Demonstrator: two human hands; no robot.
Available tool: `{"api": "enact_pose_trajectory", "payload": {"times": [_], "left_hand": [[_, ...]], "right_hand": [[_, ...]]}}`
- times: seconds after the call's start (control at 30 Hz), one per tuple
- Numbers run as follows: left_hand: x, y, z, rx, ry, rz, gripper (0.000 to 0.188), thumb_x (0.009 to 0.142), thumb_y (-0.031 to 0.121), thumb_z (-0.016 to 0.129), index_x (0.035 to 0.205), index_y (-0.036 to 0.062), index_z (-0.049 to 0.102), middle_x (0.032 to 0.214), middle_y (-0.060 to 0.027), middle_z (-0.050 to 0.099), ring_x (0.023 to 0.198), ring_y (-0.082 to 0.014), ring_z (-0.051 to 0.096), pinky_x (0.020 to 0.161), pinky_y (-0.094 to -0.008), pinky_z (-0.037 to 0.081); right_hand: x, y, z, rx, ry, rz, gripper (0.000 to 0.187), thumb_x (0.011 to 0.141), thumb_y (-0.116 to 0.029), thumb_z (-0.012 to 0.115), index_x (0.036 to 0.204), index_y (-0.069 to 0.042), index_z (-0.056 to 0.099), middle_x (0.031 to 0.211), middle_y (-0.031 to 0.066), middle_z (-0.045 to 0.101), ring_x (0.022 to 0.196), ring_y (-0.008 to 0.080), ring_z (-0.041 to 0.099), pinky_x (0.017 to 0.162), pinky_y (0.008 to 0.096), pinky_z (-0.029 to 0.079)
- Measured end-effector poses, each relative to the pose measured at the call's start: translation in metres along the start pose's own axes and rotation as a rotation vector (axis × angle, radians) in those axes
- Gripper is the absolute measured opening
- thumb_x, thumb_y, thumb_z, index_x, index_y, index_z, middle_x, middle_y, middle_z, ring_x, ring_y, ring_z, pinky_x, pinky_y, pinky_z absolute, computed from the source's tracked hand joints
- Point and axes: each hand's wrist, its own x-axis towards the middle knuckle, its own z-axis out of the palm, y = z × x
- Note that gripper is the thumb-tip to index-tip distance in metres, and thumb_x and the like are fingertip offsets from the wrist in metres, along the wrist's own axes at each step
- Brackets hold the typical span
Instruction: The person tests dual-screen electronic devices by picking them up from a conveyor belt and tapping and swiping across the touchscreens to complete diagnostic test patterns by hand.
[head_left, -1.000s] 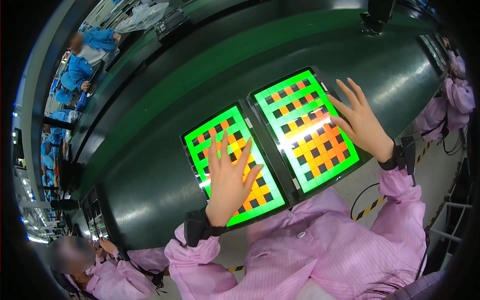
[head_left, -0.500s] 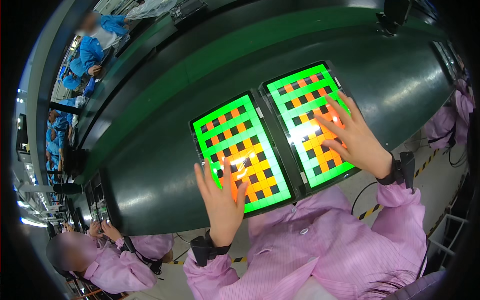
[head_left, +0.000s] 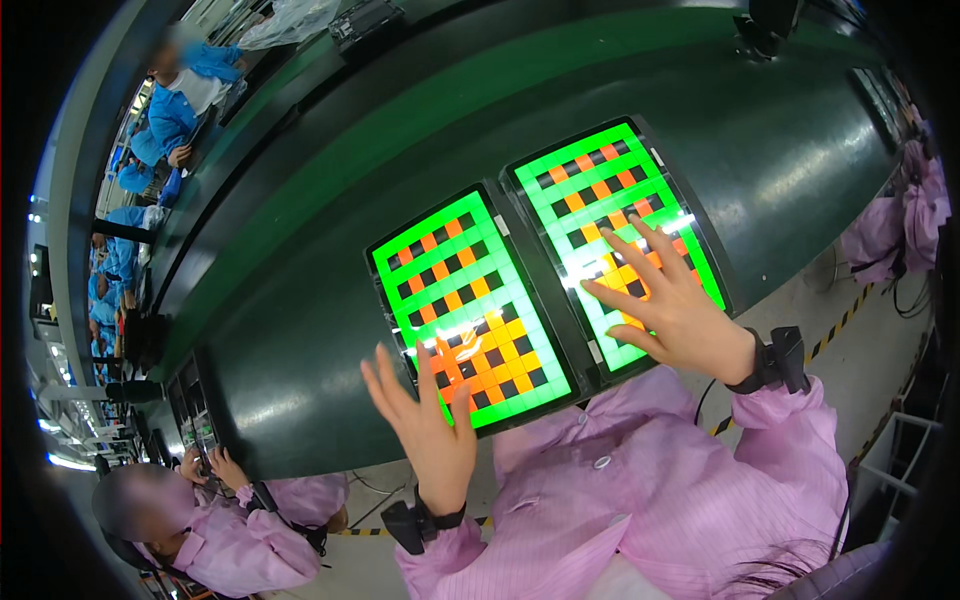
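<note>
Two flat tablet-like screens lie side by side on the dark green table, both lit with a grid of green, orange and black squares. My left hand (head_left: 435,435) is open, its fingers spread at the near left corner of the left screen (head_left: 480,265). My right hand (head_left: 682,310) is also open, with fingers fanned across the lower part of the right screen (head_left: 600,180) and hiding some of its squares. Whether the fingertips touch the glass, I cannot tell. Neither hand holds anything. Black bands with small boxes sit on both my wrists.
The green table (head_left: 290,330) curves away to both sides. A co-worker in pink (head_left: 240,535) handles small parts at the lower left. Several people in blue (head_left: 180,115) work at the far left. A black stand (head_left: 765,35) is at the far edge.
Both hands have drawn slightly toward me over the screens, the right one also leftward. The whole view has shifted a little, and both hands stay spread.
</note>
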Motion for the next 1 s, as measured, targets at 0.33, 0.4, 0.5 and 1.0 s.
{"api": "enact_pose_trajectory", "payload": {"times": [0.33,0.4,0.5,1.0], "left_hand": [[-0.004,0.023,0.020,0.015,-0.068,0.024,0.053,0.093,0.023,0.062,0.143,0.0131,0.048,0.152,-0.0284,0.024,0.142,-0.0532,0.011,0.111,-0.0613,0.022],[0.002,0.033,0.026,0.018,-0.079,0.058,0.055,0.090,0.025,0.066,0.142,0.0157,0.050,0.151,-0.0280,0.024,0.142,-0.0542,0.011,0.110,-0.0629,0.023],[0.003,0.040,0.031,-0.053,-0.147,0.217,0.055,0.088,0.027,0.069,0.140,0.0216,0.054,0.154,-0.0265,0.022,0.142,-0.0539,0.011,0.111,-0.0632,0.021],[-0.047,0.022,0.026,0.021,0.054,-0.100,0.047,0.092,0.023,0.060,0.138,0.0131,0.055,0.154,-0.0264,0.023,0.142,-0.0535,0.012,0.111,-0.0625,0.020]], "right_hand": [[-0.047,0.029,-0.011,-0.114,0.120,0.269,0.048,0.092,-0.028,0.064,0.137,-0.012,0.055,0.153,0.0196,0.031,0.143,0.0450,0.020,0.113,0.0532,0.028],[-0.055,0.032,-0.012,-0.161,0.188,0.390,0.048,0.092,-0.026,0.063,0.136,-0.009,0.055,0.153,0.0192,0.031,0.143,0.0453,0.021,0.113,0.0514,0.029],[-0.055,0.028,-0.008,-0.148,0.215,0.328,0.048,0.089,-0.026,0.066,0.132,-0.007,0.057,0.153,0.0187,0.032,0.142,0.0455,0.022,0.112,0.0528,0.030],[-0.057,0.007,0.004,0.013,0.130,0.059,0.045,0.081,-0.029,0.072,0.124,-0.018,0.065,0.150,0.0157,0.038,0.140,0.0471,0.026,0.112,0.0616,0.028]]}}
